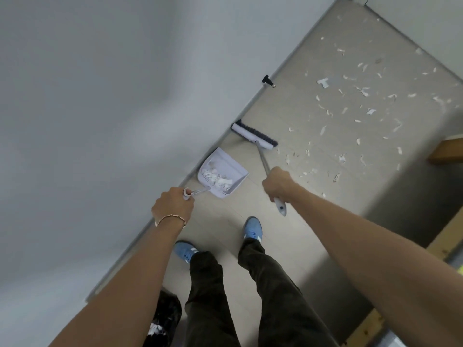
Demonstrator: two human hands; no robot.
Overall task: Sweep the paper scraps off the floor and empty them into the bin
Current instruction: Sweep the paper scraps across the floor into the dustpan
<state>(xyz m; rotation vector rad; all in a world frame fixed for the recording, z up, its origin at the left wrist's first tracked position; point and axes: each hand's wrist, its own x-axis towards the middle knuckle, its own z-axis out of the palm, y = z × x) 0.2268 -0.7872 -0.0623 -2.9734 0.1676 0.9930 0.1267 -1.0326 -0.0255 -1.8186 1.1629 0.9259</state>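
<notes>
Many paper scraps [360, 91] remain beyond dustpan [223, 175]. Our left hand [172, 205] closed round dustpan handle, right hand [276, 182] closed round broom [254, 135] shaft; bin [164, 319] behind dustpan, near feet. Risk — loaded pan tilts, scraps spill out.

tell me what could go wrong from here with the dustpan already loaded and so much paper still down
1. The dustpan, held by the left hand, already carries a heap of scraps; tilting it on the way to the black bin could spill them back out.
2. The broom, gripped by the right hand, sits short of the scattered paper scraps; a hard stroke may flick light pieces wider.
3. Scraps lie near the wooden furniture leg and could be pushed under it.
</notes>
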